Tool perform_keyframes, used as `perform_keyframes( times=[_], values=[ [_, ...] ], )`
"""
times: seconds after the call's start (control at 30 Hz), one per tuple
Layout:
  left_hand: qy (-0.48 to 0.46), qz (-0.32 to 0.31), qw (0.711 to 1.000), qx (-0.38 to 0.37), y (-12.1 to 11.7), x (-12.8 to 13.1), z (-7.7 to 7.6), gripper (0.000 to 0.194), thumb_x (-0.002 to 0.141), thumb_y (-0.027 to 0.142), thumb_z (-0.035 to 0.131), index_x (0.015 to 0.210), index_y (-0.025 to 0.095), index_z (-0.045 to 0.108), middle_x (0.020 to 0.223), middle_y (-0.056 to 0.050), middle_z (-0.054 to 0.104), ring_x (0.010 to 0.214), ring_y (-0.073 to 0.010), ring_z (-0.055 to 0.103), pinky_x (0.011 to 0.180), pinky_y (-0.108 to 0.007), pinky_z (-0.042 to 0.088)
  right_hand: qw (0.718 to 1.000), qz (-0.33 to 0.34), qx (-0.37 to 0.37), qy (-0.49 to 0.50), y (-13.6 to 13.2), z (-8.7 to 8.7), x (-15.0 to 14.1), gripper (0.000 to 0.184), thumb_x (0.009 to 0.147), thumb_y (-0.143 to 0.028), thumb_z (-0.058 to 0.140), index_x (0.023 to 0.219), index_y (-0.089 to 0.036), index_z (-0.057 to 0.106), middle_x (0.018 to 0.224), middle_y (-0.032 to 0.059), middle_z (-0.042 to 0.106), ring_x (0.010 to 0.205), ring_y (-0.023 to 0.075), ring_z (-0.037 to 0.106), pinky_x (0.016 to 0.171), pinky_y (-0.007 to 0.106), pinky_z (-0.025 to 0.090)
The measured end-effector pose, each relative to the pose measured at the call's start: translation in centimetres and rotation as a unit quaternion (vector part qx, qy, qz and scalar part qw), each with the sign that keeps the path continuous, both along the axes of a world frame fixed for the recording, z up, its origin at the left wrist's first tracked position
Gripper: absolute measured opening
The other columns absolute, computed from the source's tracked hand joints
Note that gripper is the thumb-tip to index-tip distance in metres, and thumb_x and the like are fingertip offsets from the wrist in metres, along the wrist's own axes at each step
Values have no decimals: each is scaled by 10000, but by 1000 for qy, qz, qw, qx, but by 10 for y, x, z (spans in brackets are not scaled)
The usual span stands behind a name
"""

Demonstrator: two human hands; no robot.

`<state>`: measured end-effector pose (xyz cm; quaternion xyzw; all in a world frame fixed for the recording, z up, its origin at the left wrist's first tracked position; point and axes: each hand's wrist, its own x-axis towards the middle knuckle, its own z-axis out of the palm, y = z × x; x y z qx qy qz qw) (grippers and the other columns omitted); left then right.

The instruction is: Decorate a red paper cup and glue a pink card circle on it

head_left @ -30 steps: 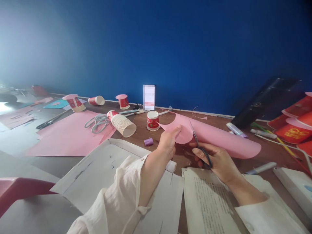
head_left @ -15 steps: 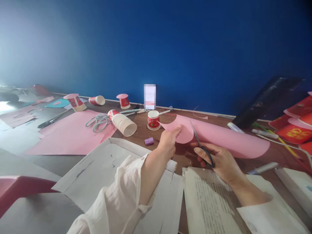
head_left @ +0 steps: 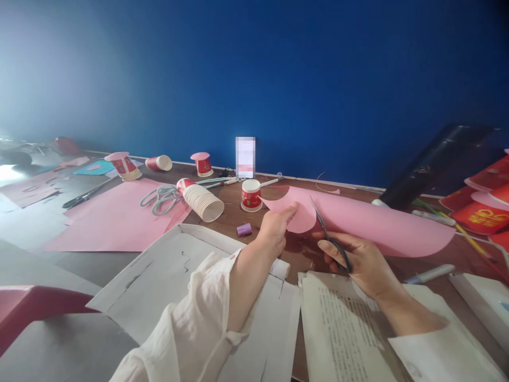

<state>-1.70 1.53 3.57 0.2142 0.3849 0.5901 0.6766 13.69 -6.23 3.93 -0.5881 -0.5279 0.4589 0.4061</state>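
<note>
Scissors [head_left: 330, 239] at pink paper [head_left: 363, 217] edge, cup [head_left: 251, 199] close

You face a deep-blue wall [head_left: 302, 79], paled by bright light [head_left: 10, 122] at left; a thin white strip [head_left: 363, 188] runs between it and your brown table [head_left: 231, 211].

Hands [head_left: 365, 263] w/ scissors [head_left: 333, 242], pink ppr [head_left: 369, 220]

Pink paper [head_left: 369, 223] curves over the brown tabletop [head_left: 231, 213], curling under along its right-hand length, with a rounded lobe at left; slim dark-handled scissors [head_left: 325, 232] slant beside that lobe, tips pointing away
</note>
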Motion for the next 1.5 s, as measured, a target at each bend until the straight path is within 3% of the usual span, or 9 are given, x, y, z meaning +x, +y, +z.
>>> perform_keyframes(
  times=[0.33, 1.27, 1.5],
  values=[
    [32, -19, 999, 36, 2, -7, -1, 327, 588, 301, 895, 817, 111, 761, 939, -127, 773, 970, -279, 711, 961, -400, 518, 999, -17, -20, 24, -2, 5, -1, 586, 637, -615, 824, 1020, -173, 778, 561, -1, 593, 486, 110, 504, 440, 235, 398],
    [31, -54, 996, 62, 6, -16, -1, 291, 609, 284, 883, 814, 112, 767, 929, -113, 772, 920, -235, 705, 938, -360, 510, 1000, -15, -5, 14, -2, 1, 1, 554, 660, -593, 819, 1013, -169, 774, 561, -7, 599, 470, 101, 488, 452, 246, 409],
    [38, -65, 995, 60, 8, -19, -2, 303, 601, 278, 888, 827, 118, 767, 921, -110, 769, 905, -235, 699, 943, -368, 503, 1000, -11, -9, 21, -3, 3, 0, 545, 650, -575, 835, 1008, -168, 783, 642, 23, 665, 471, 93, 490, 461, 252, 427]
  ],
)
